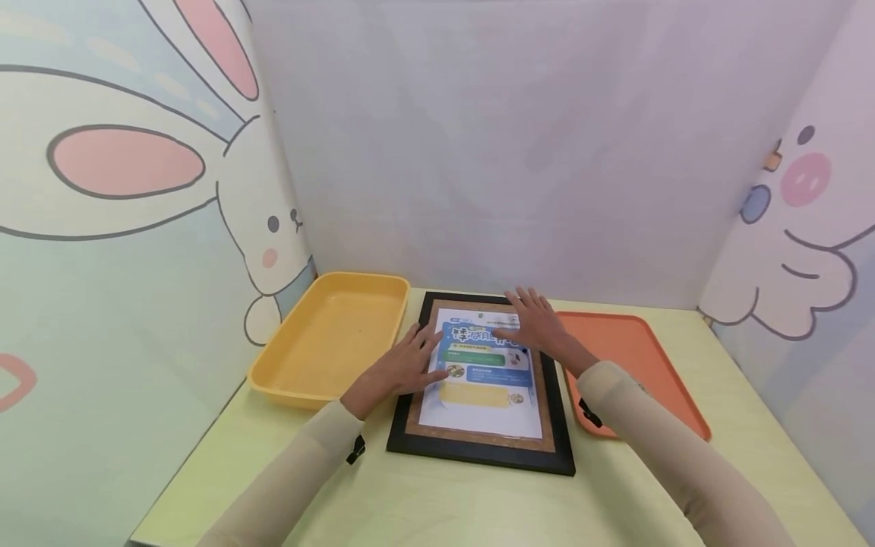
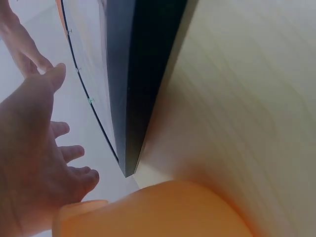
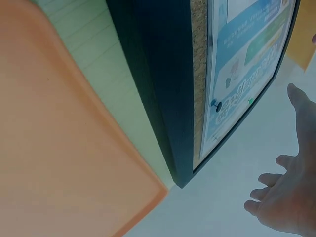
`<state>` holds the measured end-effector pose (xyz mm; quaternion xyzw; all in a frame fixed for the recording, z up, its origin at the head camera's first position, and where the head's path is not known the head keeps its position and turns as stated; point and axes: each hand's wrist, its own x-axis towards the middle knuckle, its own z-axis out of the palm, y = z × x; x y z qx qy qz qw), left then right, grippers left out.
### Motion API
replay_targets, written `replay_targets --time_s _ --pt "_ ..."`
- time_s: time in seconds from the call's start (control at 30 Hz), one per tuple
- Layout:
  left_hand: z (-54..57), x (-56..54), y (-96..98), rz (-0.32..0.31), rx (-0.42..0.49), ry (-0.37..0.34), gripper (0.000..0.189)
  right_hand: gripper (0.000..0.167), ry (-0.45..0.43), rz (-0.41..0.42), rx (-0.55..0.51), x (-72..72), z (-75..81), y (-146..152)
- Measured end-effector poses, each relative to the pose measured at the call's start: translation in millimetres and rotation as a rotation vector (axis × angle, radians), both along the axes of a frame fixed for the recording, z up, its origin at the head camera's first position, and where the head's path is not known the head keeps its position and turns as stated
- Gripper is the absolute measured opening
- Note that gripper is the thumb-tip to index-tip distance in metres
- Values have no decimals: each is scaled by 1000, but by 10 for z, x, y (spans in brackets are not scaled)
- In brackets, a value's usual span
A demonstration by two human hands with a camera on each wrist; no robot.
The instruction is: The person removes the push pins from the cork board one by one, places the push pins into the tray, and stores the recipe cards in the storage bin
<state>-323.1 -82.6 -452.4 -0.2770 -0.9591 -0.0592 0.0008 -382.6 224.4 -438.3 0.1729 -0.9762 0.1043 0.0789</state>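
Note:
A black-framed cork board [image 1: 481, 453] lies flat on the table, bearing a blue and white printed poster [image 1: 478, 418] under a clear sheet. Over its left side hovers my left hand [image 1: 406, 361], fingers spread and nothing held. My right hand [image 1: 540, 327] is likewise spread above the upper right part of the poster, holding nothing. In the right wrist view, a dark pushpin [image 3: 218, 106] and a green pushpin [image 3: 250, 100] stand at the poster's edge. The left wrist view shows my left hand [image 2: 44, 153] raised beside the black frame [image 2: 143, 64].
A yellow tray [image 1: 328, 334] stands left of the board, close to my left forearm. To the right lies a shallow orange tray [image 1: 622, 349], partly beneath my right forearm. A pale curtain [image 1: 492, 152] hangs behind the table, and cartoon-printed panels [image 1: 137, 319] flank both sides.

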Motion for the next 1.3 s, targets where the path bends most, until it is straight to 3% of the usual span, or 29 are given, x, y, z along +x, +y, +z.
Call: replay_targets --time_s 0.3,0.87,1.13,1.3 --pt "-30 -31 113 33 -48 -28 85 100 -18 7 -27 -65 -23 -25" --pt "-138 -18 147 149 -45 -132 86 91 -102 -17 -132 -173 -164 -54" --pt "-145 9 140 150 -72 -125 86 77 -178 31 -218 -213 -227 -115" --pt "-166 5 135 135 -113 -105 86 72 -185 29 -214 -231 -236 -146"
